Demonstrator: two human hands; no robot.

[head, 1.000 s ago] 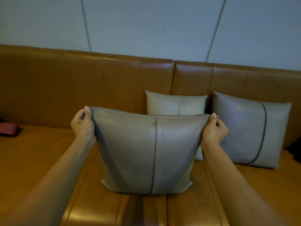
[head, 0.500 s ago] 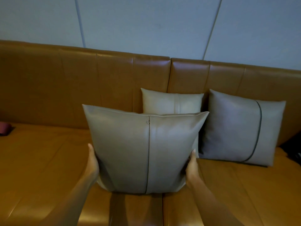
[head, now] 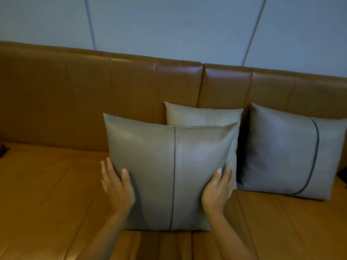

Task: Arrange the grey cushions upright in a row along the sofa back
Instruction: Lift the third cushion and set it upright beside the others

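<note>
A grey leather cushion point(head: 169, 166) with a centre seam and zip pull stands upright on the brown sofa seat point(head: 48, 188), well in front of the sofa back point(head: 75, 94). My left hand point(head: 116, 186) grips its lower left side, thumb on the front face. My right hand point(head: 217, 188) grips its lower right side. Behind it a lighter grey cushion point(head: 202, 115) leans upright against the sofa back, mostly hidden. A darker grey cushion point(head: 281, 151) with a curved black seam leans against the back to the right.
A dark red object point(head: 2, 148) lies at the far left edge of the seat. A dark object point(head: 342, 175) shows at the far right edge. A blue-grey panelled wall point(head: 169, 25) rises above the sofa back.
My hands left the cushion's top corners and slid down to its lower sides. The cushion now stands on the seat, and my view has moved closer.
</note>
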